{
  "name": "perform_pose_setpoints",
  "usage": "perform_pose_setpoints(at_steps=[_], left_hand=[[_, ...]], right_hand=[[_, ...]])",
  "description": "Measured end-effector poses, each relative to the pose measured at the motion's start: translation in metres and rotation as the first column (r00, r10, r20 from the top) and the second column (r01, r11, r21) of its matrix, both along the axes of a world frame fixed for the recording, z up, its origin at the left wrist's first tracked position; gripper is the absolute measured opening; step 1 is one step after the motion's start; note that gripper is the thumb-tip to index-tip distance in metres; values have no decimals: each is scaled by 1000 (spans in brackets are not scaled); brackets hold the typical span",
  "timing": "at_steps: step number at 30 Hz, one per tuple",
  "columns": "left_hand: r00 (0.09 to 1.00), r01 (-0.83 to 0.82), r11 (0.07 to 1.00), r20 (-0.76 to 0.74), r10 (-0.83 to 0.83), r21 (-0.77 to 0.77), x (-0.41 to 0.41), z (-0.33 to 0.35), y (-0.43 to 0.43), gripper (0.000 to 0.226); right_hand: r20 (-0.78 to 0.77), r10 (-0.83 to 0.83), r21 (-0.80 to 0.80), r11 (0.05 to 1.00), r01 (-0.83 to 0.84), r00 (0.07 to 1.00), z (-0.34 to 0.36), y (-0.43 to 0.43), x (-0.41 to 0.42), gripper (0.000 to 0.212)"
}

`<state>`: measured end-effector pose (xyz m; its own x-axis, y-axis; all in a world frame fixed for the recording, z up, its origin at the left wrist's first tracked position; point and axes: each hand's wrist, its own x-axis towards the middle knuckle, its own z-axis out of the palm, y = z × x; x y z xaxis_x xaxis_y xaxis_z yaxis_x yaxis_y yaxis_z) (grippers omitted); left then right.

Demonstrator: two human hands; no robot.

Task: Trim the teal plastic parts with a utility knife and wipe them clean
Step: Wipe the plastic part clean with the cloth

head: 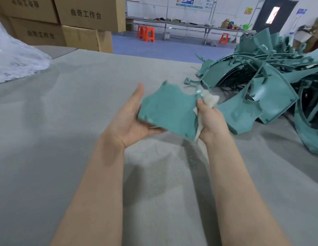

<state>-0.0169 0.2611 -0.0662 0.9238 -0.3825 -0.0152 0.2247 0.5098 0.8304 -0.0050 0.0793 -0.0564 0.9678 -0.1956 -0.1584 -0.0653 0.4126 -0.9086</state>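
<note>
The left hand (131, 119) lies palm up with its thumb straight and its fingers stretched flat beneath the teal part (169, 107), carrying that part along its left and lower edge. The right hand (212, 121) is curled round a crumpled white cloth (210, 100) and pinches it against the right edge of the same part, with the thumb lying on the part's upper face. The part is a flat, roughly square panel with notched corners, held tilted between the two hands above the grey felt-covered table (66, 121), and it is a little blurred. Just to the right of the right hand a heap of teal parts (264, 80) lies on the table, panels and curved strips tangled together. At the far left edge sits a clear plastic bag (16, 64), with stacked cardboard boxes (80, 18) behind it. Beyond the table are a blue floor, orange stools (145, 33), a long bench (190, 24) and a dark door (273, 13)
</note>
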Motion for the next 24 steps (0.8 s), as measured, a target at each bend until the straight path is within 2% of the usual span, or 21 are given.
perform_pose_setpoints(at_steps=[1,2,4,5,7,9,11,14,19,24], left_hand=[[1000,-13,995,22,15,-99,-1,3,-3,65],[997,-21,991,66,30,-133,-1,3,-10,64],[981,-87,996,171,89,-16,-1,0,-34,50],[968,-157,983,211,133,97,-2,-3,-49,36],[911,-397,885,219,349,243,-1,-9,-69,9],[853,-521,821,189,487,234,1,-12,-70,10],[874,-481,852,180,451,207,4,-13,-59,11],[909,-390,890,251,332,236,4,-10,-39,18],[929,-317,917,272,250,241,4,-7,-14,13],[952,-185,959,281,121,213,2,-7,-1,30]], right_hand=[[-18,-52,131,990,54,998,1,2,2,21],[-37,-89,247,964,95,995,1,5,5,21],[-62,-120,390,911,135,991,-1,14,6,16],[-60,-118,414,900,132,991,-3,20,5,18],[-51,-119,399,908,130,992,-9,30,4,22],[-68,-143,363,918,158,987,-14,35,5,20],[-70,-155,375,911,170,985,-17,33,9,19],[-115,-167,403,893,199,979,-15,24,13,21],[-178,-118,412,893,183,977,-14,8,13,25],[-157,-176,406,886,226,972,-20,-20,20,28]])
